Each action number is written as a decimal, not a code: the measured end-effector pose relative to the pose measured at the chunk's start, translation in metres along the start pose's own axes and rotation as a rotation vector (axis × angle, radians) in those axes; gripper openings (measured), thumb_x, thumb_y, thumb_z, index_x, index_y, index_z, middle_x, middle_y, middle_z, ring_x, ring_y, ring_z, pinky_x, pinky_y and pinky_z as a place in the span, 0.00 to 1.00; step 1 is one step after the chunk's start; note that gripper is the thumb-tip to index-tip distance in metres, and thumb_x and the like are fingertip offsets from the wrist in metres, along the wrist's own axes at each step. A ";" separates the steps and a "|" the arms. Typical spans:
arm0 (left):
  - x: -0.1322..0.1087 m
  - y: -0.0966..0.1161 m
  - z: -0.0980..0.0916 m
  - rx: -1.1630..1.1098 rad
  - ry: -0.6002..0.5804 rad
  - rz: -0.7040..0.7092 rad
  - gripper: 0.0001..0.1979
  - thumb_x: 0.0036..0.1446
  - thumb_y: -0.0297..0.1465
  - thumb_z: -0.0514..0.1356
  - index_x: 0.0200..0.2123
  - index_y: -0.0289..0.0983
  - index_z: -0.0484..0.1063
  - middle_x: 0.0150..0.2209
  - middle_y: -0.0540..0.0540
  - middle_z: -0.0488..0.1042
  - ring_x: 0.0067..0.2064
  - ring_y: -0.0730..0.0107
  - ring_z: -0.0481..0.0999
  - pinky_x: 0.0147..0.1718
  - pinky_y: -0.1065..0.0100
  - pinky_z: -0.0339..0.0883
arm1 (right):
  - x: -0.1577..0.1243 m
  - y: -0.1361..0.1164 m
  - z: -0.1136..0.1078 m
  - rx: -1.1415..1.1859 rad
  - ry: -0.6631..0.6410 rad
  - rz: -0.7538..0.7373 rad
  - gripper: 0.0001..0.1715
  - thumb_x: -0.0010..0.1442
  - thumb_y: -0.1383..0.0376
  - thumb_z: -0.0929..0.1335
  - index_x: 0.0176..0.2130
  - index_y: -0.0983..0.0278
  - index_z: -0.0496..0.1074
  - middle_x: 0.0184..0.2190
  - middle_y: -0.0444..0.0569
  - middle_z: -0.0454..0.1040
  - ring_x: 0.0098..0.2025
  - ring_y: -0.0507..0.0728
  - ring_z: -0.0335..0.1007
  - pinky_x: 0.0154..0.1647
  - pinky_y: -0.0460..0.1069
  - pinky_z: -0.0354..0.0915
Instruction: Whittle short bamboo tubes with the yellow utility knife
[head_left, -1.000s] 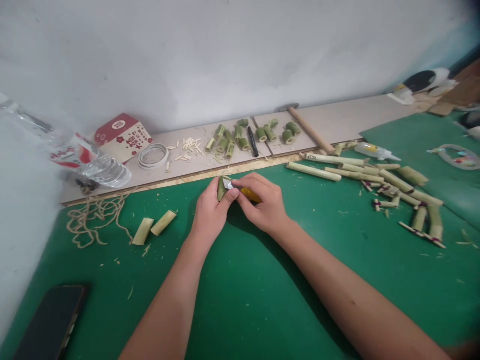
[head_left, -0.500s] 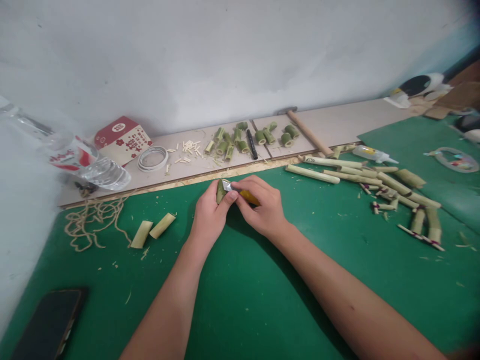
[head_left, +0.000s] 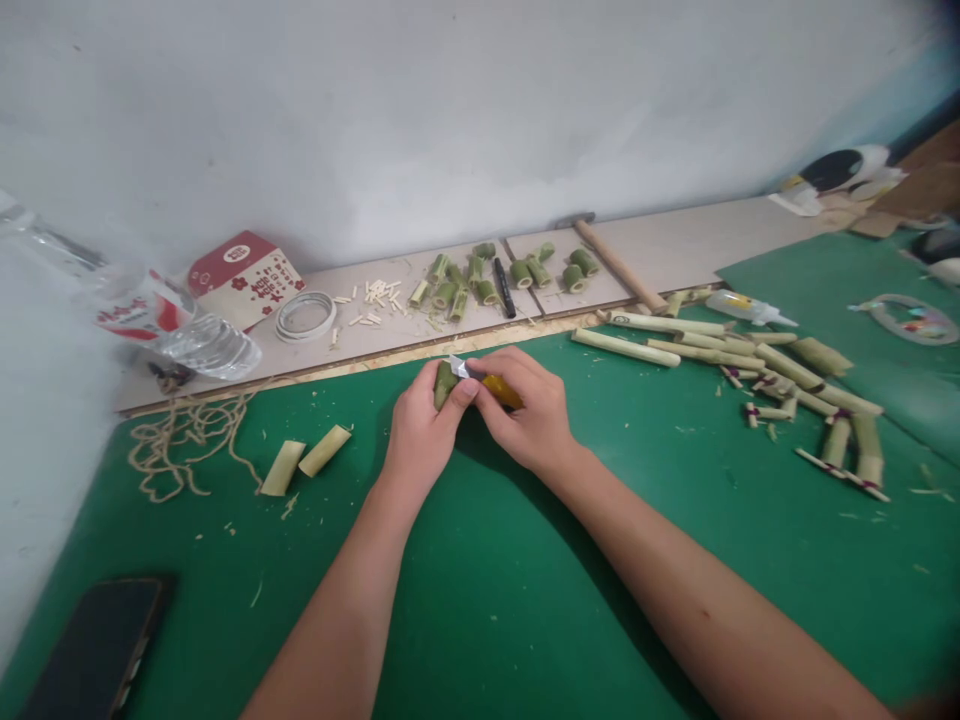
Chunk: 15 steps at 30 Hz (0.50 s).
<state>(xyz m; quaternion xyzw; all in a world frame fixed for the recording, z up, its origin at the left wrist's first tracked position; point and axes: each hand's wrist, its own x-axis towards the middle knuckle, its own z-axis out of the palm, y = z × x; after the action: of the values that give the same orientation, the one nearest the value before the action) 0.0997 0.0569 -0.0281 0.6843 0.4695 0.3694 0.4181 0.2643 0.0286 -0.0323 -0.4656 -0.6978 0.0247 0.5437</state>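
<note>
My left hand (head_left: 420, 435) is closed round a short green bamboo piece (head_left: 444, 383), with the thumb pressed near its top. My right hand (head_left: 525, 410) grips a yellow-handled knife (head_left: 501, 391); its silver blade (head_left: 457, 367) rests against the upper end of the bamboo piece. Both hands work over the green mat (head_left: 495, 590), close to its far edge.
Two split bamboo halves (head_left: 306, 459) and a coil of twine (head_left: 184, 440) lie left. A heap of bamboo sticks (head_left: 750, 360), a glue bottle (head_left: 742, 305) and a hammer (head_left: 615, 262) lie right. Cut bamboo rings (head_left: 487, 272), a tape roll (head_left: 304, 315), a water bottle (head_left: 180, 330) and a phone (head_left: 97, 650) are around.
The hands have stayed in place. The blade has shifted slightly along the top of the bamboo piece; the view has tilted a little.
</note>
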 end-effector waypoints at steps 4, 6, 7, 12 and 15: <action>-0.001 0.001 0.001 -0.021 0.008 -0.011 0.22 0.71 0.54 0.62 0.45 0.40 0.74 0.31 0.52 0.74 0.32 0.67 0.72 0.33 0.67 0.61 | 0.000 0.000 0.000 0.005 0.006 0.000 0.11 0.71 0.68 0.70 0.51 0.57 0.80 0.42 0.49 0.84 0.42 0.57 0.83 0.43 0.51 0.78; -0.001 0.001 0.001 -0.032 0.017 -0.012 0.22 0.71 0.53 0.62 0.44 0.40 0.73 0.32 0.51 0.76 0.33 0.67 0.73 0.35 0.67 0.62 | 0.000 0.000 0.000 -0.002 0.008 0.008 0.11 0.71 0.68 0.70 0.51 0.57 0.80 0.42 0.49 0.85 0.42 0.57 0.83 0.43 0.52 0.78; -0.002 0.001 0.002 -0.043 0.022 -0.008 0.21 0.72 0.52 0.61 0.45 0.40 0.74 0.33 0.50 0.77 0.35 0.66 0.75 0.36 0.67 0.64 | 0.000 0.000 -0.001 -0.007 0.008 0.015 0.11 0.71 0.67 0.70 0.51 0.57 0.80 0.42 0.49 0.85 0.42 0.58 0.83 0.43 0.52 0.78; -0.002 -0.002 0.003 -0.112 0.050 0.026 0.17 0.75 0.45 0.57 0.54 0.40 0.75 0.45 0.44 0.83 0.45 0.60 0.81 0.45 0.64 0.71 | 0.002 0.001 -0.002 -0.041 0.029 0.036 0.09 0.72 0.65 0.70 0.50 0.56 0.80 0.41 0.49 0.85 0.42 0.58 0.83 0.44 0.54 0.79; -0.003 -0.003 0.004 -0.104 0.069 0.029 0.15 0.73 0.42 0.59 0.56 0.40 0.73 0.44 0.45 0.81 0.43 0.60 0.80 0.43 0.65 0.70 | 0.003 0.001 -0.002 -0.044 0.031 0.035 0.08 0.72 0.64 0.70 0.49 0.56 0.80 0.41 0.49 0.85 0.42 0.58 0.83 0.44 0.53 0.79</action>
<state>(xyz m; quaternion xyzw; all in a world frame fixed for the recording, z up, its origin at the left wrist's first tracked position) 0.1015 0.0537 -0.0327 0.6549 0.4540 0.4228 0.4314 0.2667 0.0299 -0.0299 -0.4899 -0.6814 0.0114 0.5437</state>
